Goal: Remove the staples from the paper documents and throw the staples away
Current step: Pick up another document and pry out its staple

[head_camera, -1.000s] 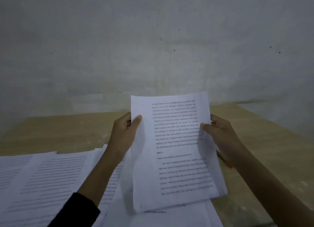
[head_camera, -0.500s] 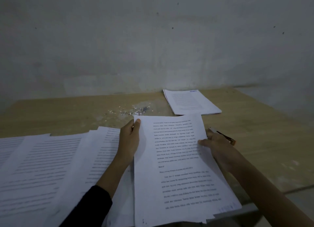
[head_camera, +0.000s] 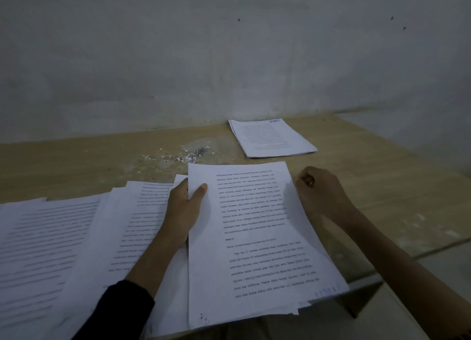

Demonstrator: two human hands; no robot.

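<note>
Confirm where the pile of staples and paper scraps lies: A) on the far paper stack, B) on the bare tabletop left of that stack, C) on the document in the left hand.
B: the pile of staples and paper scraps lies on the wooden tabletop, left of the far paper stack and beyond the held document.

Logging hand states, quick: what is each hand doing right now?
Left hand: holding the paper document by its left edge.
Right hand: curled round a small object, too hidden to identify.
</note>
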